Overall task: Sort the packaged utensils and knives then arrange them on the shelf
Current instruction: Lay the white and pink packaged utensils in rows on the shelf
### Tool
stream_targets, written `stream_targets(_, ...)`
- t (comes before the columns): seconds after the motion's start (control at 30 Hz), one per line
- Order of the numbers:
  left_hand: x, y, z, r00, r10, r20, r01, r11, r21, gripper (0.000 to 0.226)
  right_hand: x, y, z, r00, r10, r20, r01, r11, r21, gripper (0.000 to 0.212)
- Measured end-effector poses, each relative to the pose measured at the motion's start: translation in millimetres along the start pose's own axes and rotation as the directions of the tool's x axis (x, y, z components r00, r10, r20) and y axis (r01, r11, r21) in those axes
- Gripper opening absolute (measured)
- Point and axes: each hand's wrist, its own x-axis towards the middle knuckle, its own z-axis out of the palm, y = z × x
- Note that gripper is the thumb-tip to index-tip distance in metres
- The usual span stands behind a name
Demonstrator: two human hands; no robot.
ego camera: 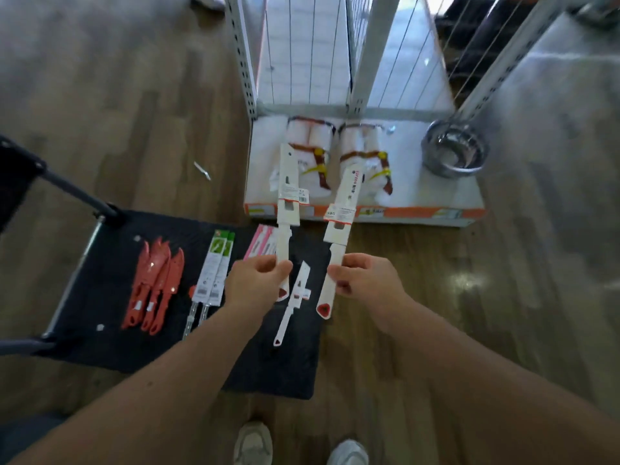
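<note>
left hand [255, 280], right hand [366, 280] and forearms [161, 391] are bare; the feet wear pale grey-white sneakers [253, 443].

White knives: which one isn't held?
The small white knife lying on the black cart deck. The left-hand knife and right-hand knife are larger, gripped by left hand and right hand.
</note>
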Motion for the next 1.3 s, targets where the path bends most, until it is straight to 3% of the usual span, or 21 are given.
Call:
stream_targets(0.1,-35.7,69.2,-11.1,0.999,0.051,-0.002,-0.051,0.997,-0.054,0.026,-39.3,-64.6,-28.7,0.996,-0.09,0.006,0.09,0.996,-0.016,0.016)
stream_targets(0.43,-143.5,250.1,-54.0,0.983,0.183,-0.012,-0.182,0.964,-0.195,0.003,-169.6,-222.0,-92.7,0.96,-0.274,-0.05,0.277,0.957,0.087,0.01)
stream_targets(0.57,-180.3,302.8,-72.4,0.964,0.264,0.024,-0.253,0.941,-0.224,0.01,-206.6,-269.4,-103.9,0.946,-0.319,-0.055,0.323,0.942,0.097,0.017)
stream_targets(0.67,-195.3,335.5,-88.1,0.95,0.311,0.011,-0.299,0.922,-0.244,0.018,-227.1,-301.3,-105.5,0.933,-0.358,-0.04,0.36,0.925,0.124,0.008)
stream_targets(0.77,-194.2,364.6,-105.4,0.934,0.358,0.014,-0.347,0.914,-0.21,0.005,-238.8,-333.0,-101.5,0.929,-0.369,-0.026,0.368,0.916,0.158,0.007)
stream_targets(0.9,-178.4,401.1,-131.1,0.919,0.394,-0.002,-0.387,0.901,-0.196,0.018,-237.8,-375.8,-91.3,0.928,-0.371,-0.04,0.372,0.911,0.177,0.017)
stream_targets(1.0,-156.6,426.4,-150.8,0.925,0.379,0.009,-0.371,0.909,-0.188,0.021,-231.9,-407.2,-84.5,0.917,-0.391,-0.073,0.398,0.906,0.148,0.004)
stream_targets(1.07,-140.4,442.8,-163.6,0.923,0.385,0.016,-0.376,0.908,-0.188,0.013,-226.0,-427.5,-81.8,0.906,-0.407,-0.116,0.42,0.898,0.131,0.007)
stream_targets(1.17,-118.7,462.7,-178.6,0.916,0.398,0.053,-0.386,0.909,-0.158,0.025,-221.5,-454.4,-79.9,0.895,-0.422,-0.147,0.441,0.887,0.137,0.004)
stream_targets(1.3,-96.3,487.0,-185.7,0.922,0.375,0.091,-0.36,0.921,-0.146,0.032,-211.4,-482.2,-84.8,0.893,-0.415,-0.176,0.438,0.89,0.124,0.016)
